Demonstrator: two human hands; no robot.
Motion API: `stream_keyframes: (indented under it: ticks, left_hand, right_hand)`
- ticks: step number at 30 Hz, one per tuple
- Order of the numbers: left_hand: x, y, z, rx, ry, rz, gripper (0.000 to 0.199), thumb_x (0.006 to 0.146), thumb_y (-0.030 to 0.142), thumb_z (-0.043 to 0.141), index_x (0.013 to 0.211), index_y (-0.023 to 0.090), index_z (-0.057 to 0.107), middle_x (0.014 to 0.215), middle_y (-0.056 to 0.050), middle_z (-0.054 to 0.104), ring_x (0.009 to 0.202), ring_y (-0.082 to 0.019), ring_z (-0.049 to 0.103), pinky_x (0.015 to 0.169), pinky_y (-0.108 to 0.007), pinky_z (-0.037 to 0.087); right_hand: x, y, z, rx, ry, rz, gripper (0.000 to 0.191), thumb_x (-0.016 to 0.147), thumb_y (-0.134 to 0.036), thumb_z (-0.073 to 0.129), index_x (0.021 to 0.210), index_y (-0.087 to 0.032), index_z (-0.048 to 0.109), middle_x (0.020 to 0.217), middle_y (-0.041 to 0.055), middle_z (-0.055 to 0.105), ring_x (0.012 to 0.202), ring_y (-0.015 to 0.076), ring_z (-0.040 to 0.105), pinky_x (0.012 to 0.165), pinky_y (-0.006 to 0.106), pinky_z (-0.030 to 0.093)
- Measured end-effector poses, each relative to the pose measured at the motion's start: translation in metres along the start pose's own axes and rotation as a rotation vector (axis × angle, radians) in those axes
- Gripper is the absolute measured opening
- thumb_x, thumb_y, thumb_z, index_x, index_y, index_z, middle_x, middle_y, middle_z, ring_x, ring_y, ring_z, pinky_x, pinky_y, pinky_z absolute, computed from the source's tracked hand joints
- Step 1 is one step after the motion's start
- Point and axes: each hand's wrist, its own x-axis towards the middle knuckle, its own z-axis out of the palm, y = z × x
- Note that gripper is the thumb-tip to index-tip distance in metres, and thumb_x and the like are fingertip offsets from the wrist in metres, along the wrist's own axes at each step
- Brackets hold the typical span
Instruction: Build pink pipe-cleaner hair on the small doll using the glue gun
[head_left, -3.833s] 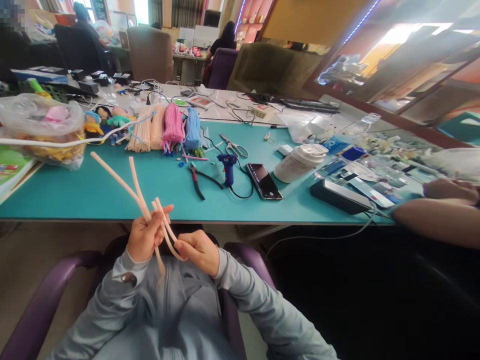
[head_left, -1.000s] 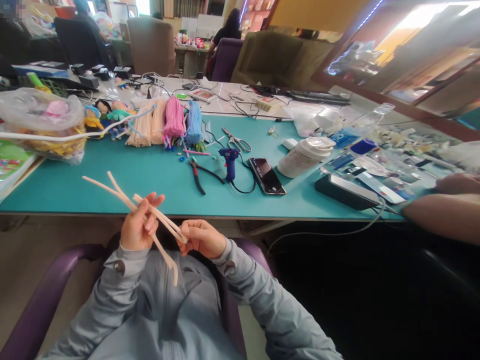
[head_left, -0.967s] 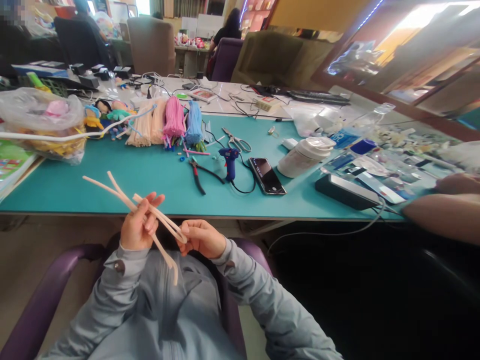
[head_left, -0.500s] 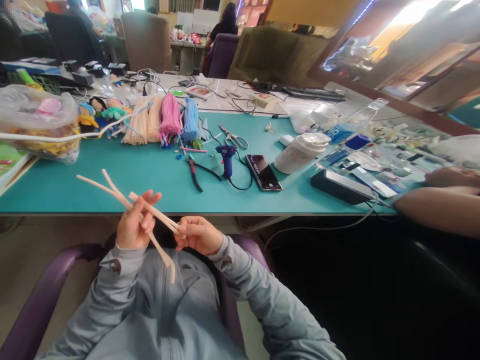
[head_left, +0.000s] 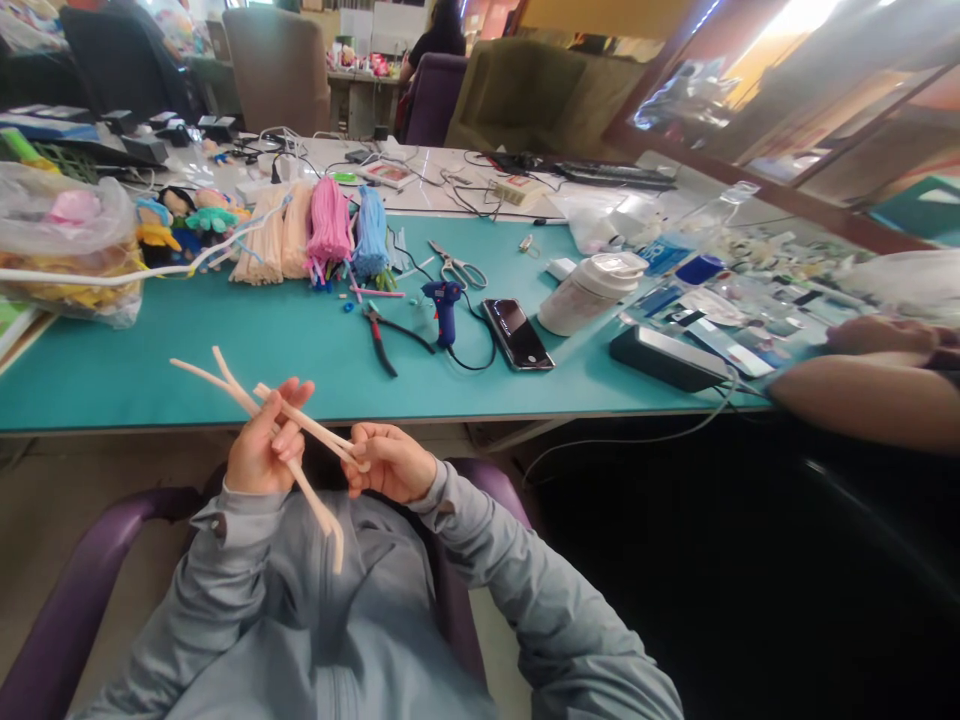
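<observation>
Cream-coloured pipe cleaners (head_left: 309, 492) cross one another in front of me, above my lap and near the table's front edge. My left hand (head_left: 264, 447) is closed around them where they cross, with some fingertips lifted. Two ends spread apart to the upper left, and two bent ends hang below the hand. My right hand (head_left: 394, 462) pinches the right-hand ends of the shorter pair between thumb and fingers. Those ends are slightly apart at the fingertips. Both hands are a short way from each other, joined by this pair.
On the green mat (head_left: 187, 375) lie pliers (head_left: 381, 340), a blue glue gun (head_left: 444, 312), scissors (head_left: 457, 266) and a phone (head_left: 517, 333). Bundles of pink pipe cleaners (head_left: 328, 222) and blue pipe cleaners (head_left: 370, 235) stand behind. A white cup (head_left: 592, 293) stands right; another person's arm (head_left: 862, 400) rests beyond.
My right hand has shifted its pinch slightly, and the pair's ends now show more apart at its fingertips. My left hand keeps its hold. The whole view has shifted a little.
</observation>
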Motion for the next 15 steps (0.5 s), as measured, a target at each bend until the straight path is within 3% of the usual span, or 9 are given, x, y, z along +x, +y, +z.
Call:
stream_keyframes:
  ticks: [7, 15]
  left_hand:
    - [-0.0011, 0.0048, 0.0033, 0.0, 0.027, 0.039, 0.047, 0.103, 0.02, 0.029, 0.078, 0.012, 0.068, 0.073, -0.008, 0.076, 0.024, 0.002, 0.036, 0.025, -0.005, 0.029]
    - [0.0007, 0.0036, -0.0015, 0.032, 0.024, 0.069, 0.047, 0.103, 0.019, 0.029, 0.079, 0.013, 0.069, 0.075, -0.008, 0.077, 0.025, 0.001, 0.037, 0.025, -0.006, 0.031]
  right_hand:
    - [-0.0009, -0.0011, -0.0001, -0.062, 0.008, 0.057, 0.036, 0.076, -0.039, 0.075, 0.066, -0.016, 0.049, 0.059, -0.0031, 0.059, 0.051, 0.0083, 0.059, 0.049, 0.02, 0.054]
    - [-0.0015, -0.0009, -0.0005, -0.066, -0.004, 0.063, 0.039, 0.073, -0.043, 0.079, 0.066, -0.016, 0.052, 0.059, -0.0036, 0.058, 0.051, 0.0077, 0.057, 0.05, 0.021, 0.055]
